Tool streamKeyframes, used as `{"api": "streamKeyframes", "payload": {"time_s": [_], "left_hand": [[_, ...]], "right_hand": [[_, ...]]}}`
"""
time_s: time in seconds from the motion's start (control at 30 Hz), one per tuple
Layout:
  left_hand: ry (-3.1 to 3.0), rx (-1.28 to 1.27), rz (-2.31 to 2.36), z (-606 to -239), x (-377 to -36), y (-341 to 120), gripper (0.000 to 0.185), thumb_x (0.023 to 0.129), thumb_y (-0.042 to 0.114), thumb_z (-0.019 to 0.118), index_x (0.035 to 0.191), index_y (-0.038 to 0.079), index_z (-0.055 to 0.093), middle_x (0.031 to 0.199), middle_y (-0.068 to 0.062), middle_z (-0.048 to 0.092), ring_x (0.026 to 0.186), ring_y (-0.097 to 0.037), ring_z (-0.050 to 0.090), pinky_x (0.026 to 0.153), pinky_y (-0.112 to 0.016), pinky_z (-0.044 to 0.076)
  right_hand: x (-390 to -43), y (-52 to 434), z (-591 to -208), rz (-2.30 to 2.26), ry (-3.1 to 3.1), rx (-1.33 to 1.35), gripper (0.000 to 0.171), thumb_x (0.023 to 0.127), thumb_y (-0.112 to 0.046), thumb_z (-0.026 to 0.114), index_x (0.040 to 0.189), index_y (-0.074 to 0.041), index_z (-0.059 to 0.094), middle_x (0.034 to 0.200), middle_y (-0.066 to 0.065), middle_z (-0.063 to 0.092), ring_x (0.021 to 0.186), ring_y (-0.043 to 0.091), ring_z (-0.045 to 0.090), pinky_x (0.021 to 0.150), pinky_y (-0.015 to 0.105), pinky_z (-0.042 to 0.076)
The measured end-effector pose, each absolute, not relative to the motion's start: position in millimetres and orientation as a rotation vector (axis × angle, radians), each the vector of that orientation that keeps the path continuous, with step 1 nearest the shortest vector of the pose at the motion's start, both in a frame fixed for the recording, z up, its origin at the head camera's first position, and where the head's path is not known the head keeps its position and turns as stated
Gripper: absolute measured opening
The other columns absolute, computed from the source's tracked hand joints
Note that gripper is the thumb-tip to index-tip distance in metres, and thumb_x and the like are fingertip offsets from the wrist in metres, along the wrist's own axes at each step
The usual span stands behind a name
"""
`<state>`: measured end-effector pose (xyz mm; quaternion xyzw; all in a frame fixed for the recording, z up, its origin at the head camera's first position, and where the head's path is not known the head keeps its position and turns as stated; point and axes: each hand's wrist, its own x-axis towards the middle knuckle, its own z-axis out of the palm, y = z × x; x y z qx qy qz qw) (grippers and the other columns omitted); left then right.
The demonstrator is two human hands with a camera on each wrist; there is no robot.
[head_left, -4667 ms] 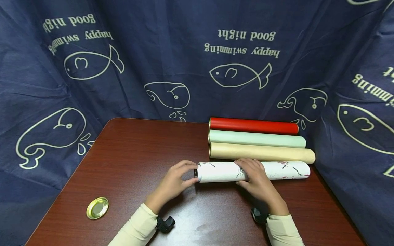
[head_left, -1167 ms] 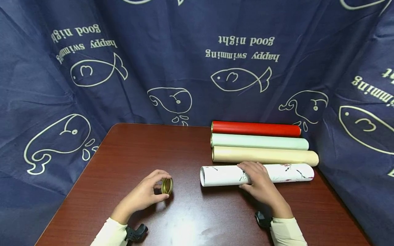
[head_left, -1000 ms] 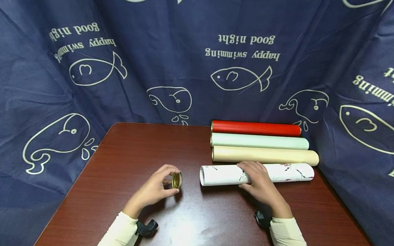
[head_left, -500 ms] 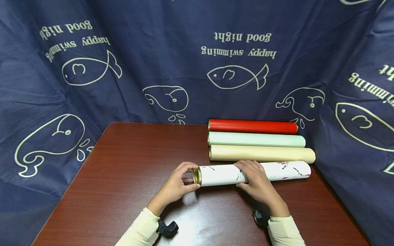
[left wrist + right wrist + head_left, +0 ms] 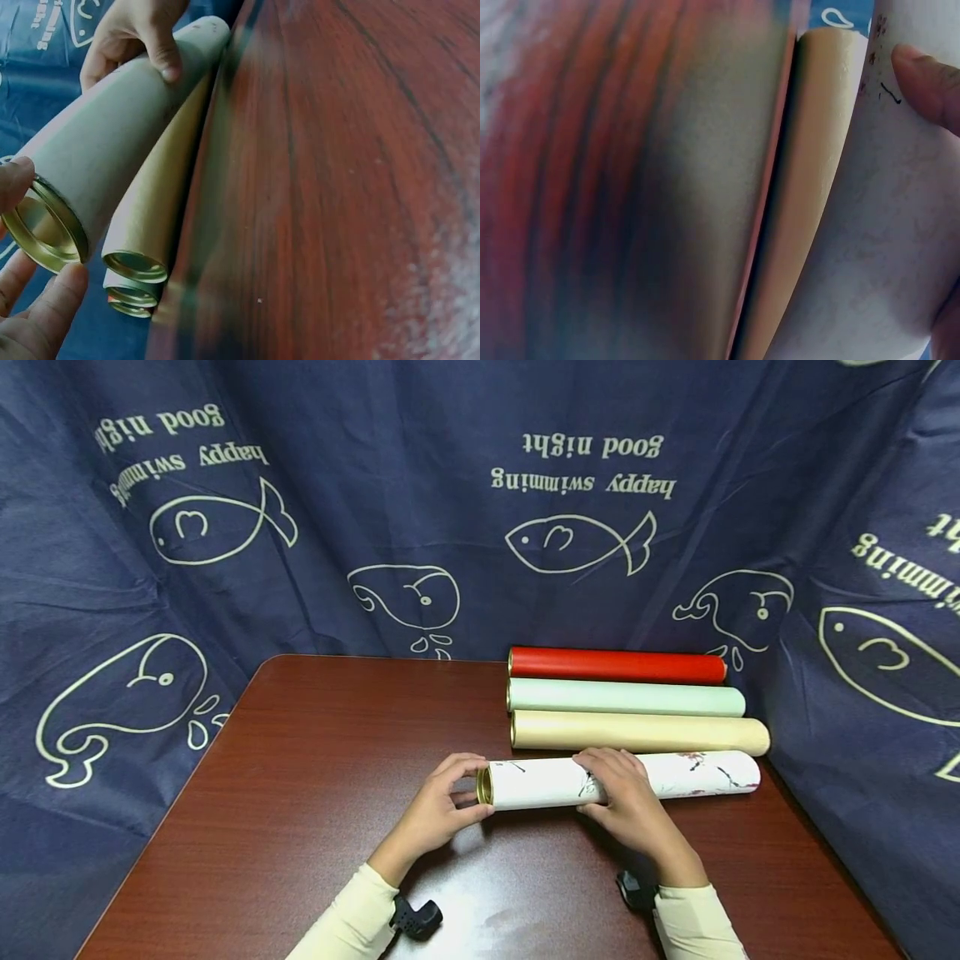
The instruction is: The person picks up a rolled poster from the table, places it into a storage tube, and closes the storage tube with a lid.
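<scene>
**Four tubes on a reddish-brown table, one in hand**

Backdrop: dark blue cloth [image 5: 450,527] printed with cream fish, whales and upside-down lettering, filling the upper frame and both sides.

Surface: reddish-brown wood-grain table [image 5: 315,752], lower centre.

Item 1: white cardboard tube with dark ink and red floral print [image 5: 675,774], lying on its side right of centre, nearest the lower edge. A gold metal cap [image 5: 484,784] sits at its left end.

Left hand [image 5: 435,814]: fingers and thumb curled round the gold cap, pinching its rim.

Right hand [image 5: 630,802]: laid over the tube's middle, fingers curled across the top, thumb on the near side, gripping it.

Items 2–4: beige tube [image 5: 637,732] just beside the white one, pale green tube [image 5: 626,697] above it, red tube [image 5: 617,666] uppermost, all parallel and close together.
</scene>
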<state>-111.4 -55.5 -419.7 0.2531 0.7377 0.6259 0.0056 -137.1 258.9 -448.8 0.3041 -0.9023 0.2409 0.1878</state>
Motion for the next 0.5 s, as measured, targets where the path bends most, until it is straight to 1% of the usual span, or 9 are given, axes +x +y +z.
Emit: {"api": "streamKeyframes", "payload": {"time_s": [0.17,0.33,0.5], "left_hand": [[2.281,0.817,1.993,-424.7,-111.4,-55.7,0.048,0.076,-0.017,0.076,0.121,-0.015,0.057,0.132,-0.033,0.047,0.120,-0.045,0.053,0.090,-0.049,0.053],[2.302,0.795,1.986,-430.1,-112.1,-56.4,0.049,0.077,-0.015,0.076,0.123,-0.014,0.057,0.132,-0.031,0.047,0.118,-0.044,0.055,0.091,-0.049,0.052],[2.329,0.734,1.965,-447.3,-119.7,-55.9,0.053,0.077,-0.014,0.077,0.126,-0.011,0.057,0.134,-0.025,0.047,0.117,-0.043,0.055,0.091,-0.047,0.053]], "right_hand": [[-136.5,258.2,-450.9,0.687,-2.516,0.902,0.077,0.057,-0.003,0.093,0.128,-0.004,0.061,0.127,0.017,0.061,0.121,0.038,0.050,0.103,0.063,0.027],[-137.4,256.6,-450.8,0.602,-2.532,0.920,0.079,0.059,-0.004,0.094,0.130,-0.005,0.059,0.128,0.016,0.058,0.121,0.039,0.049,0.101,0.063,0.030],[-138.2,254.0,-448.9,0.533,-2.548,0.924,0.086,0.059,-0.013,0.096,0.134,-0.008,0.056,0.132,0.022,0.052,0.121,0.043,0.048,0.099,0.063,0.033]]}}
